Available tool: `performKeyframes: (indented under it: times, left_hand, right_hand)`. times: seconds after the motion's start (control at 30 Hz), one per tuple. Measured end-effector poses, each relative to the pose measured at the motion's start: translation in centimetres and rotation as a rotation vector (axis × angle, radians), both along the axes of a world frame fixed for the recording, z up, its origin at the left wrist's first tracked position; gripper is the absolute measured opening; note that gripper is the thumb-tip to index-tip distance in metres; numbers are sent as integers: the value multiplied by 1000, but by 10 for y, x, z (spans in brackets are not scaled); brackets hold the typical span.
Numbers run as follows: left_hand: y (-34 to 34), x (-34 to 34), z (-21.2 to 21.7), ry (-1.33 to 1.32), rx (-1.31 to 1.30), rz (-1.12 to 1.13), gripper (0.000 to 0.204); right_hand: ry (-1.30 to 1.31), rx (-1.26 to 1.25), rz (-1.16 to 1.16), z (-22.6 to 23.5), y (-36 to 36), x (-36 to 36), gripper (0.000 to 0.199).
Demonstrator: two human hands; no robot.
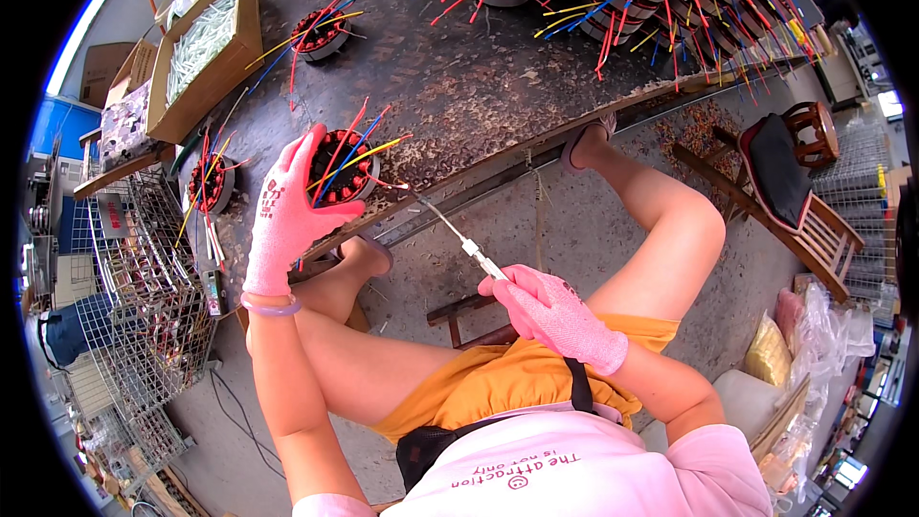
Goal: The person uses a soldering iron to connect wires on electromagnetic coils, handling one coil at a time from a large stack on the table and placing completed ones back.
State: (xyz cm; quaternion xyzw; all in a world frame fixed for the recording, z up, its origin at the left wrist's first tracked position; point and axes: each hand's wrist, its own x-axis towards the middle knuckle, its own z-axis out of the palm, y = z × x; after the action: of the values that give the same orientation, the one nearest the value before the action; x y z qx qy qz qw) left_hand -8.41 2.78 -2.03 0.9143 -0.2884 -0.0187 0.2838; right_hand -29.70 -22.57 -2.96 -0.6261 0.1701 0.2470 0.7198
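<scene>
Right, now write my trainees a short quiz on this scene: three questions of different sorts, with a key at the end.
1. True or false: the right hand holds a thin tool with a white handle.

2. Which of these does the left hand touch?
A. a chair
B. a wound ring with coloured wires
C. a plastic bag

3. What lies in the open box at the upper left?

Key:
1. True.
2. B.
3. Many thin, whitish rod-like pieces.

Downward fisheye, head height (rim rather unclear)
</scene>
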Motion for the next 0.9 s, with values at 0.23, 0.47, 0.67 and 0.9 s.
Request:
performKeyframes:
  times: [0.23,0.47,0.67,0.9]
  left_hand:
    - [2,1,0,-13,13,-2,95]
    - [2,2,-1,-14,38,-10,96]
    - [0,0,1,-10,5,-6,95]
    - [0,0,2,-5,7,-3,95]
  right_hand:
    - [60,18,-10,10,0,1,30]
    - [51,-1,1,12,0,2,28]
    - [36,19,-8,6,1,1,28]
    - [55,21,-9,7,1,0,28]
